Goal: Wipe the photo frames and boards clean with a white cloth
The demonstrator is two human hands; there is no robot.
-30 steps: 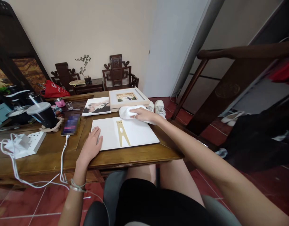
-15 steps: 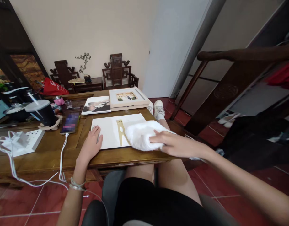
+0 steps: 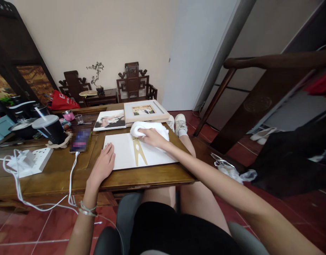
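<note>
A white board point(image 3: 123, 152) with a gold stand piece point(image 3: 138, 154) on it lies on the wooden table point(image 3: 59, 173) in front of me. My left hand point(image 3: 103, 164) rests flat on the board's near left corner, fingers spread. My right hand point(image 3: 152, 137) presses a white cloth point(image 3: 149, 127) onto the board's far edge, fingers curled over the cloth. Just beyond the cloth sits a cream picture frame point(image 3: 144, 110).
A photo print point(image 3: 109, 120) lies left of the frame. A phone point(image 3: 80, 140) on a white cable, a power strip point(image 3: 30, 159), a black lidded cup point(image 3: 50, 129) and small items fill the table's left side. A dark chair point(image 3: 258, 92) stands at right.
My right hand swept the cloth from the board's far edge down to its near right corner, then back up to the far edge. My left hand stayed put.
</note>
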